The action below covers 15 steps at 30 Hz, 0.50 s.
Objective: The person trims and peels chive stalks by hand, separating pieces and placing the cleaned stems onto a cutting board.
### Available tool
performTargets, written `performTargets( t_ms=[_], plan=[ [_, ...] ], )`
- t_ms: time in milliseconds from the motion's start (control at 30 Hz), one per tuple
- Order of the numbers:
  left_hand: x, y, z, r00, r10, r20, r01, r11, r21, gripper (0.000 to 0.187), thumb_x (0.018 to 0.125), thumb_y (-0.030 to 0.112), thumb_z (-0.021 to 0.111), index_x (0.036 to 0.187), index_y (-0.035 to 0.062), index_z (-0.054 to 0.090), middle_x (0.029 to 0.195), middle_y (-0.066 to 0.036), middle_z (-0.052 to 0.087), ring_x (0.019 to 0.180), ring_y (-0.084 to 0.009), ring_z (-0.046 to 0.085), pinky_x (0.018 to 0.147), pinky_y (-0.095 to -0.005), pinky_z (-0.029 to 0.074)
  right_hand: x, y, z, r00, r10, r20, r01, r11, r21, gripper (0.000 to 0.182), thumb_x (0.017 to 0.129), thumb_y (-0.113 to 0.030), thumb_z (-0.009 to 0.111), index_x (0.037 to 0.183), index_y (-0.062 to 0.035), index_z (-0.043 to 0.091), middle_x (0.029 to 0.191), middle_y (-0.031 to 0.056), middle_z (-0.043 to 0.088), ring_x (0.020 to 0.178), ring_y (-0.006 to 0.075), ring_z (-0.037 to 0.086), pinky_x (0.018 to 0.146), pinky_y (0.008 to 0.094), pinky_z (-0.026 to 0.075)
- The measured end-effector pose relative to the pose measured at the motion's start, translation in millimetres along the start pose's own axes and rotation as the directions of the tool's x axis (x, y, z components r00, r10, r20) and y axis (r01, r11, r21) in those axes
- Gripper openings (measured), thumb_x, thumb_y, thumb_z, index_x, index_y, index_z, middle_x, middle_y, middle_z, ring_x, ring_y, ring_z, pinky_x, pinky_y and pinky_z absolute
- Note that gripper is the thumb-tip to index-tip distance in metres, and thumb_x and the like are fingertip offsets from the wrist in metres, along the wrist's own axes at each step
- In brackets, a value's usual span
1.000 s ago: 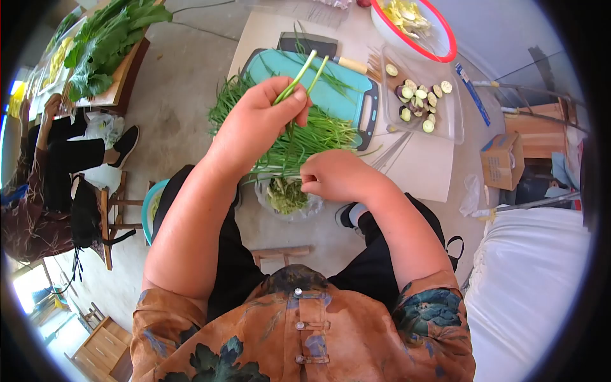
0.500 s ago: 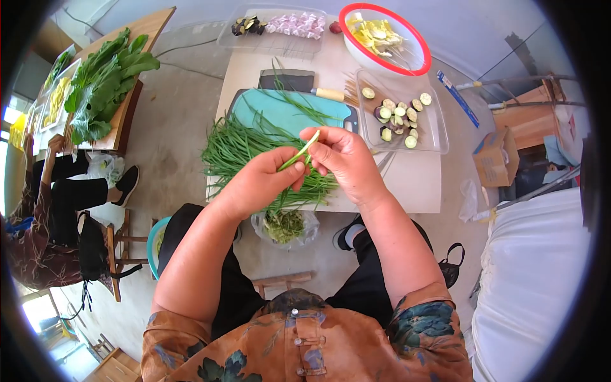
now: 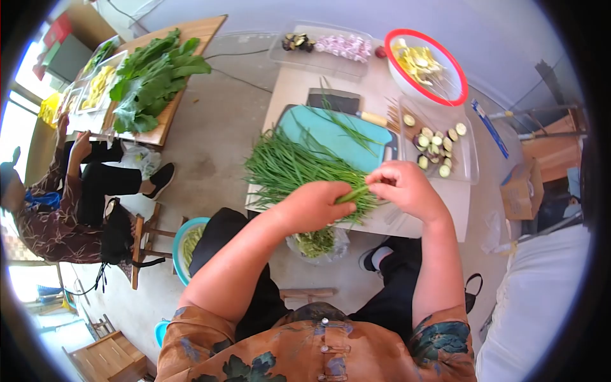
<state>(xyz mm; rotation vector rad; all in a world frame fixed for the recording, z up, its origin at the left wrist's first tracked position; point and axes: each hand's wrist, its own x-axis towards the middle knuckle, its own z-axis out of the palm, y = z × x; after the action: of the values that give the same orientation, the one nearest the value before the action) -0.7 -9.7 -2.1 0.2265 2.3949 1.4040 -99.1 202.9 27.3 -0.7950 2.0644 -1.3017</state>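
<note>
My left hand (image 3: 321,205) is closed around a small bunch of green chives (image 3: 358,193) near the table's front edge. Fingers of my right hand (image 3: 407,190) pinch the other end of those stalks. Just beyond my left hand, a large pile of chives (image 3: 296,167) spreads over the table and onto the turquoise cutting board (image 3: 328,134). A few loose stalks lie across the board. Behind it rests a cleaver with a dark blade (image 3: 334,100) and wooden handle. Below the table edge, a clear plastic bag (image 3: 340,245) holds green scraps.
A clear tray (image 3: 468,169) holds eggplant pieces at right. Behind are a red-rimmed bowl (image 3: 463,89) and a tray (image 3: 347,69) of chopped vegetables. Leafy greens (image 3: 153,83) lie on the left table, near a seated person (image 3: 63,216). A teal basin (image 3: 179,254) stands by my left leg.
The view has turned, so the scene sits further right and lower. My hands have gone from holding the chives tilted upward to holding them lower, nearly level, by the table's front edge.
</note>
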Motion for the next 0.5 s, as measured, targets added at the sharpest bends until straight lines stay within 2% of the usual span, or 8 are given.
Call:
performTargets(
  t_ms=[33,100,167,267,367,400,433,500],
  plan=[
    [-2,2,-1,0.999,0.008,0.037,-0.01,0.999,0.033,0.022,0.093,0.026,0.063,0.097,0.0041,0.061,0.076,-0.011,0.063,0.07,-0.022,0.063,0.065,-0.0372,0.049,-1,-4,-2,0.997,-0.079,0.003,0.079,0.981,-0.178,0.012,0.084,-0.008,0.068,0.089,0.0033,0.068,0.074,0.0032,0.06,0.065,0.009,0.056,0.057,0.0268,0.043],
    [-4,1,-2,0.998,0.018,0.067,-0.023,0.997,0.074,0.022,0.091,0.026,0.064,0.098,0.005,0.062,0.078,-0.012,0.065,0.072,-0.0258,0.064,0.067,-0.039,0.049,-3,-12,-8,0.995,-0.096,0.011,0.096,0.972,-0.216,0.011,0.082,-0.007,0.069,0.088,0.0028,0.07,0.073,0.0051,0.06,0.066,0.0106,0.056,0.057,0.0281,0.043],
    [-7,0,-4,0.995,0.023,0.098,-0.034,0.993,0.114,0.023,0.09,0.026,0.065,0.1,0.0058,0.062,0.08,-0.013,0.066,0.075,-0.0297,0.065,0.07,-0.0407,0.049,-8,-23,-20,1.0,-0.02,-0.006,0.019,0.993,-0.114,0.011,0.082,-0.005,0.069,0.09,0.0028,0.069,0.073,0.0049,0.06,0.066,0.0099,0.056,0.057,0.0278,0.043],
    [-11,0,-10,0.986,-0.019,0.167,-0.004,0.991,0.134,0.031,0.087,0.028,0.067,0.107,0.0052,0.062,0.09,-0.017,0.068,0.088,-0.0353,0.066,0.077,-0.0434,0.05,-21,-34,-45,0.994,-0.082,-0.077,0.086,0.995,0.05,0.007,0.081,-0.001,0.068,0.086,0.0031,0.066,0.078,0.0033,0.059,0.063,0.0083,0.055,0.057,0.0225,0.043],
    [-17,-9,-8,0.998,-0.013,0.069,-0.002,0.977,0.213,0.042,0.086,0.03,0.068,0.119,0.0061,0.057,0.095,-0.019,0.067,0.092,-0.038,0.064,0.081,-0.0453,0.05,-30,-31,-58,0.971,-0.179,-0.156,0.203,0.968,0.149,0.005,0.082,0.0,0.066,0.085,0.0022,0.064,0.078,0.0022,0.059,0.063,0.0079,0.055,0.057,0.0211,0.043],
    [-19,-9,-12,0.997,-0.01,0.076,-0.009,0.967,0.256,0.054,0.085,0.031,0.07,0.128,0.0055,0.052,0.107,-0.02,0.066,0.103,-0.0382,0.062,0.088,-0.046,0.048,-30,-30,-60,0.968,-0.13,-0.213,0.165,0.974,0.155,0.004,0.083,0.0,0.065,0.086,0.0018,0.063,0.077,0.0017,0.059,0.063,0.0078,0.055,0.056,0.0214,0.044],
    [-23,-13,-13,0.998,-0.013,0.069,-0.005,0.966,0.257,0.054,0.085,0.031,0.07,0.128,0.0055,0.052,0.107,-0.02,0.066,0.103,-0.0382,0.062,0.088,-0.046,0.048,-30,-28,-63,0.96,-0.076,-0.271,0.123,0.98,0.159,0.004,0.083,0.0,0.064,0.087,0.0014,0.063,0.076,0.0011,0.058,0.063,0.0078,0.055,0.056,0.0216,0.044],
    [-24,-25,-6,0.994,0.042,-0.104,0.011,0.886,0.464,0.059,0.083,0.032,0.072,0.129,0.0016,0.051,0.117,-0.018,0.063,0.113,-0.0354,0.058,0.094,-0.045,0.046,-23,-23,-64,0.962,-0.013,-0.273,0.042,0.994,0.102,0.004,0.085,-0.001,0.064,0.088,0.0015,0.064,0.074,0.0003,0.058,0.063,0.0066,0.054,0.056,0.0215,0.043]
  ],
)
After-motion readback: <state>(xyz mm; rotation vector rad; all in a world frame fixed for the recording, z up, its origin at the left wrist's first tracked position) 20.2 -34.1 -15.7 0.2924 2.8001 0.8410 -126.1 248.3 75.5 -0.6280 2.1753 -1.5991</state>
